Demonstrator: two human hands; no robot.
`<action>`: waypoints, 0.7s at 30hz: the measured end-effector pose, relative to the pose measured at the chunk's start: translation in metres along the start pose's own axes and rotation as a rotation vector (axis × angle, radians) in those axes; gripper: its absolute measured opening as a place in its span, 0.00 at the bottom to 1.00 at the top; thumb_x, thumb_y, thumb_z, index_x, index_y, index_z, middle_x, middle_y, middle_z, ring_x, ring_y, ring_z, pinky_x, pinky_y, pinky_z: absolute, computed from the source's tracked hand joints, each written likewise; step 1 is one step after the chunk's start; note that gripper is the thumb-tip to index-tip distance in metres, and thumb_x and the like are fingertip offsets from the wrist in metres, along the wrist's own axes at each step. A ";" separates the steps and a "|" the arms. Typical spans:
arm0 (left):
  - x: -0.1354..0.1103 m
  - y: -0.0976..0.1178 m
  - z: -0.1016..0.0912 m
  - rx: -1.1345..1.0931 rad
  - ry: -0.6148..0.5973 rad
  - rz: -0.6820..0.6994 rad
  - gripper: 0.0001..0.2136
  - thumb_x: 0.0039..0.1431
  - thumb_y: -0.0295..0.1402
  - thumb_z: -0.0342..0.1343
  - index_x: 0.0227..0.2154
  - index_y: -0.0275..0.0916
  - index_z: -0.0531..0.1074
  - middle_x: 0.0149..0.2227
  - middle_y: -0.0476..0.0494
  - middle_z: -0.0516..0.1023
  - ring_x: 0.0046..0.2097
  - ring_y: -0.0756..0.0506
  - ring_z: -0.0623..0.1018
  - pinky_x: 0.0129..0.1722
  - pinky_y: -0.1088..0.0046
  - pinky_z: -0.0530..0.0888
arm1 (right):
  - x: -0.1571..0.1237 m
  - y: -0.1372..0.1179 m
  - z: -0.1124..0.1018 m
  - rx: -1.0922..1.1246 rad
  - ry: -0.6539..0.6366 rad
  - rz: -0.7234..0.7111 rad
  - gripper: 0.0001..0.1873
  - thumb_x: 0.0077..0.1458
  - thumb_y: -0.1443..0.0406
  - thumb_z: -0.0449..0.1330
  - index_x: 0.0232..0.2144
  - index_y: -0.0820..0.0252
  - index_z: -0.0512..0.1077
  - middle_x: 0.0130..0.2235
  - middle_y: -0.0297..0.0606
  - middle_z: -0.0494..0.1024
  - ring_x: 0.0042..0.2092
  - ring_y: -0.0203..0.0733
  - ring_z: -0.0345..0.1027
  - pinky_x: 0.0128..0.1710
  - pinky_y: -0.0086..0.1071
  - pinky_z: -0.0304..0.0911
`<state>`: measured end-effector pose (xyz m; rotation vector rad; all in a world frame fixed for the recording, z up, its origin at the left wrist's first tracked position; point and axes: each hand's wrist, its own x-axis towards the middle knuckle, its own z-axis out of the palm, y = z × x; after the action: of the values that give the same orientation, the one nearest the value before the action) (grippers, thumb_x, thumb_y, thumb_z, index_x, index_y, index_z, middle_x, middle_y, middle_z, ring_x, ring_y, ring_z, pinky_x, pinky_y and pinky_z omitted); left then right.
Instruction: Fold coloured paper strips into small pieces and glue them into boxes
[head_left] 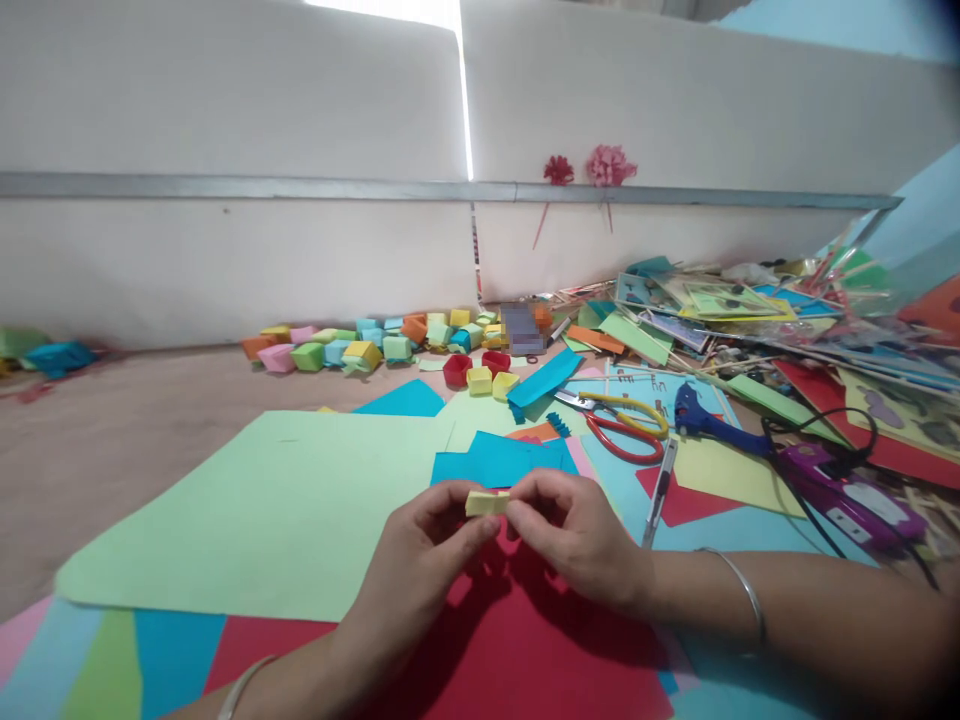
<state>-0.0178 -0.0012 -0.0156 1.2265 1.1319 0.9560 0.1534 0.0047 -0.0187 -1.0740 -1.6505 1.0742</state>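
Note:
Between my two hands is a small folded strip of yellow paper (486, 503), raised over a red sheet (525, 660). My left hand (427, 550) pinches its left end between thumb and fingers. At its right end, the thumb and fingertips of my right hand (577, 530) are closed on it too. Blue paper pieces (502, 458) lie just beyond the hands. Further off sit small folded paper cups, two yellow (480, 380) and two red (457, 372). A large light green sheet (255, 510) spreads out to the left.
To the right lie scissors (626, 425), a box cutter (660, 493), a blue glue gun (720, 425) and a purple power strip (847, 495) with a black cord. Several coloured paper boxes (360, 355) line the wall. Papers and sticks pile up at back right (750, 300).

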 end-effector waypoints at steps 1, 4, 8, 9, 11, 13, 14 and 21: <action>0.000 0.000 0.000 -0.008 0.004 0.007 0.11 0.50 0.40 0.64 0.30 0.37 0.74 0.29 0.47 0.77 0.31 0.48 0.73 0.32 0.73 0.71 | -0.001 0.001 0.000 0.005 -0.014 0.011 0.08 0.54 0.63 0.56 0.27 0.61 0.71 0.26 0.34 0.74 0.28 0.33 0.64 0.29 0.28 0.61; 0.000 -0.001 -0.001 -0.045 -0.030 0.014 0.12 0.53 0.42 0.62 0.30 0.38 0.73 0.29 0.48 0.75 0.32 0.48 0.73 0.32 0.72 0.70 | -0.001 0.002 0.000 -0.010 -0.068 0.019 0.07 0.53 0.64 0.57 0.27 0.62 0.71 0.25 0.34 0.74 0.27 0.33 0.63 0.27 0.27 0.59; 0.001 0.001 -0.001 -0.023 -0.067 0.033 0.09 0.52 0.38 0.60 0.25 0.38 0.69 0.26 0.52 0.69 0.30 0.49 0.69 0.31 0.73 0.67 | 0.001 0.000 -0.005 -0.123 -0.118 -0.027 0.07 0.50 0.63 0.60 0.28 0.62 0.72 0.25 0.33 0.72 0.26 0.33 0.62 0.26 0.27 0.57; 0.001 0.001 -0.001 0.026 -0.062 0.038 0.08 0.51 0.35 0.59 0.24 0.38 0.68 0.25 0.52 0.68 0.29 0.49 0.68 0.31 0.73 0.66 | 0.002 -0.001 -0.006 -0.138 -0.109 -0.047 0.07 0.50 0.62 0.60 0.29 0.62 0.72 0.26 0.33 0.72 0.27 0.33 0.62 0.27 0.27 0.57; 0.001 0.002 -0.001 0.146 -0.065 0.047 0.07 0.50 0.33 0.57 0.22 0.38 0.67 0.24 0.52 0.67 0.29 0.49 0.66 0.29 0.74 0.64 | 0.002 -0.003 -0.007 -0.126 -0.105 -0.074 0.07 0.50 0.62 0.60 0.30 0.62 0.72 0.28 0.34 0.73 0.28 0.34 0.64 0.28 0.28 0.59; -0.001 0.002 0.000 0.243 -0.084 0.084 0.08 0.51 0.35 0.56 0.22 0.39 0.66 0.23 0.52 0.66 0.28 0.49 0.65 0.28 0.73 0.64 | 0.002 -0.003 -0.006 -0.069 -0.139 -0.046 0.06 0.51 0.63 0.59 0.30 0.62 0.71 0.28 0.34 0.73 0.29 0.34 0.64 0.29 0.28 0.60; -0.002 0.001 0.000 0.273 -0.091 0.114 0.08 0.53 0.36 0.55 0.23 0.39 0.67 0.23 0.52 0.67 0.28 0.49 0.65 0.28 0.73 0.64 | 0.002 -0.002 -0.005 -0.034 -0.153 -0.013 0.06 0.51 0.63 0.59 0.30 0.61 0.70 0.28 0.34 0.73 0.28 0.34 0.64 0.28 0.28 0.60; -0.002 -0.002 0.000 0.316 -0.108 0.212 0.09 0.58 0.39 0.54 0.32 0.38 0.71 0.33 0.44 0.75 0.32 0.45 0.75 0.31 0.69 0.72 | 0.006 0.003 -0.006 0.117 -0.102 0.151 0.07 0.50 0.62 0.60 0.27 0.60 0.67 0.26 0.31 0.71 0.27 0.33 0.64 0.26 0.27 0.60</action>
<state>-0.0181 -0.0038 -0.0174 1.6606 1.1102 0.8753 0.1579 0.0126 -0.0190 -1.0962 -1.5836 1.3276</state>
